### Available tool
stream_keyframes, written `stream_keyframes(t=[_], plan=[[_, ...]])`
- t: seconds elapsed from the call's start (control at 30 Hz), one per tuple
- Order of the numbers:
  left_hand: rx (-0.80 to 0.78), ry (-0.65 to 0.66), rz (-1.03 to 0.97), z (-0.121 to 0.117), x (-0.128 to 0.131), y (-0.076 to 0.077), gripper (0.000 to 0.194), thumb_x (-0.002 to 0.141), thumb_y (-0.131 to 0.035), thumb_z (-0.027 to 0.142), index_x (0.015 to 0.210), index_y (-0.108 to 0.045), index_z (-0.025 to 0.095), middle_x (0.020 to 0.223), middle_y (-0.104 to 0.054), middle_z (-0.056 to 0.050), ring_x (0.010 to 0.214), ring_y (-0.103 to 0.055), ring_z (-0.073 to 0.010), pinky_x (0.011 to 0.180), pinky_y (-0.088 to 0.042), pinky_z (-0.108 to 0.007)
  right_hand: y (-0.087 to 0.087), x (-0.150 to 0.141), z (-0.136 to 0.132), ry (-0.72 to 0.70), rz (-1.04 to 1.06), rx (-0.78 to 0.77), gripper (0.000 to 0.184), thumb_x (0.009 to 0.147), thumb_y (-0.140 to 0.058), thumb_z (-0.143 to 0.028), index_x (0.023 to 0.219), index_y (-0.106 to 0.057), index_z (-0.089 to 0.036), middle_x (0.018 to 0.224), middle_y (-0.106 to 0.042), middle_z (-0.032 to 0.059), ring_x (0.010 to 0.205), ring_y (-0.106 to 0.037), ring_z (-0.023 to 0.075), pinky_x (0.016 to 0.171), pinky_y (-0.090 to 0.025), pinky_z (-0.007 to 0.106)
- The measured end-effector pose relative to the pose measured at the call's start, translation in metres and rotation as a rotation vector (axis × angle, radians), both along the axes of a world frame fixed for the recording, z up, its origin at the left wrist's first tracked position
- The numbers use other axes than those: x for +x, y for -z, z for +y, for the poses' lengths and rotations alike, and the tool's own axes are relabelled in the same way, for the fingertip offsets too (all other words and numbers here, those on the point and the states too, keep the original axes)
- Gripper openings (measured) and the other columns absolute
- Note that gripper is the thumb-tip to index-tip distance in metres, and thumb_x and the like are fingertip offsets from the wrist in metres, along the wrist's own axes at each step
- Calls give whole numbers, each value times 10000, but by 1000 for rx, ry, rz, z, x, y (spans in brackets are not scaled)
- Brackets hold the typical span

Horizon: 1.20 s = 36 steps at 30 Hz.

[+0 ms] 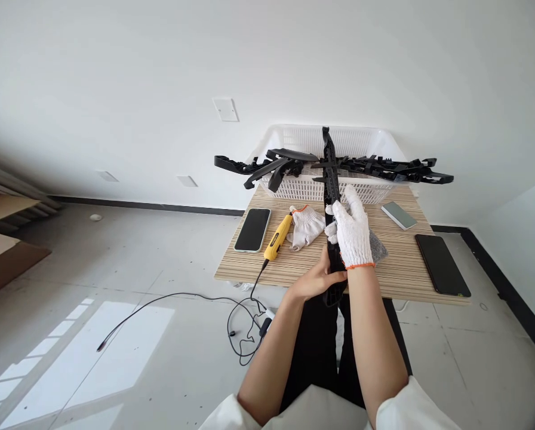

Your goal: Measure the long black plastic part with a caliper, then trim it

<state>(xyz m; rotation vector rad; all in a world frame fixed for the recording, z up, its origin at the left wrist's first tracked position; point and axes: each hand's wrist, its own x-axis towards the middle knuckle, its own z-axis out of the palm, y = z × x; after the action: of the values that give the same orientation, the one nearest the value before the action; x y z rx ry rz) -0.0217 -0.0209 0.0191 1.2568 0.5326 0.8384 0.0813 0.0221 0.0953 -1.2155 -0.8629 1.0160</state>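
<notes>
A long black plastic part [331, 179] stands lengthwise away from me over a small wooden table [402, 272]. My bare left hand [314, 279] grips its near end at the table's front edge. My right hand [350, 230], in a white knit glove with an orange cuff, is closed round the part's middle. A second white glove [306, 226] lies loose on the table just left of the part. A yellow corded tool [277, 237] rests beside that glove.
A white plastic basket [303, 186] at the table's back holds several long black parts [384, 168] sticking out both sides. Three phones lie on the table: one left [252, 230], two right [441, 264]. A grey cloth [377, 246] lies under my right hand. The tool's cable [196, 297] trails across the floor.
</notes>
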Motion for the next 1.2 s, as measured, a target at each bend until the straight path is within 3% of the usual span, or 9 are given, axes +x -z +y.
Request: stream_keyframes(t=[0.17,0.3,0.4,0.47,0.6,0.9,0.97,1.07,1.2], plan=[[-272,146,-23,-4,-7,3,1145,841,-836,340,1729,-116,376,1772,-328,-135,1520,-481,-458,1171,-494,-691,1,3,7,71,-3,20,736,912,-630,-373,1621,-447,-297,924,-775,2,385,-525,72,310,-372,188],[-221,12,-60,-4,-4,7,791,928,-784,381,1631,-426,329,1687,-483,-79,1577,-421,-378,1264,-440,-584,-6,5,-15,240,18,219,600,953,-631,-418,1532,-504,-321,902,-741,-19,382,-526,67,313,-367,183],[-306,-46,-86,-4,-1,9,659,927,-781,433,1532,-552,310,1610,-567,-74,1460,-561,-368,1114,-588,-536,-5,9,-55,316,36,291,465,947,-702,-448,1371,-564,-315,823,-695,-52,354,-486,59,299,-333,178],[-383,-82,-82,-4,0,8,629,921,-768,483,1488,-590,278,1525,-631,-102,1316,-667,-371,872,-682,-455,4,12,-84,306,53,224,383,934,-735,-459,1252,-598,-295,783,-679,-61,343,-484,67,281,-326,186],[-390,-160,-60,-5,1,5,574,931,-724,521,1406,-663,205,1340,-730,-139,1146,-739,-336,586,-619,-276,32,15,-122,301,90,-75,438,890,-771,-466,1240,-603,-264,749,-669,-72,325,-486,85,264,-345,207],[-400,-176,-37,-10,1,-3,540,952,-686,465,1439,-648,233,874,-770,-27,532,-611,-118,484,-566,-256,48,8,-124,120,9,-258,595,872,-729,-561,1348,-603,-227,733,-669,-64,352,-471,70,301,-373,197],[-414,-178,-9,-11,1,-3,556,960,-673,470,1472,-623,259,875,-770,-22,555,-639,-138,475,-561,-260,49,8,-124,109,-9,-270,692,875,-728,-555,1473,-542,-262,739,-662,-74,375,-490,75,317,-397,197],[-397,-199,12,-10,0,0,576,960,-667,482,1498,-607,287,1114,-801,-57,786,-753,-221,540,-596,-291,50,7,-124,92,-25,-276,797,887,-724,-522,1605,-431,-338,720,-630,-97,393,-504,83,337,-431,203],[-302,-267,-3,-8,1,6,528,950,-687,462,1442,-674,271,1352,-766,-58,1320,-672,-329,1017,-619,-447,51,2,-124,116,-3,-258,713,890,-719,-518,1540,-510,-313,692,-604,-103,380,-477,72,333,-417,197]])
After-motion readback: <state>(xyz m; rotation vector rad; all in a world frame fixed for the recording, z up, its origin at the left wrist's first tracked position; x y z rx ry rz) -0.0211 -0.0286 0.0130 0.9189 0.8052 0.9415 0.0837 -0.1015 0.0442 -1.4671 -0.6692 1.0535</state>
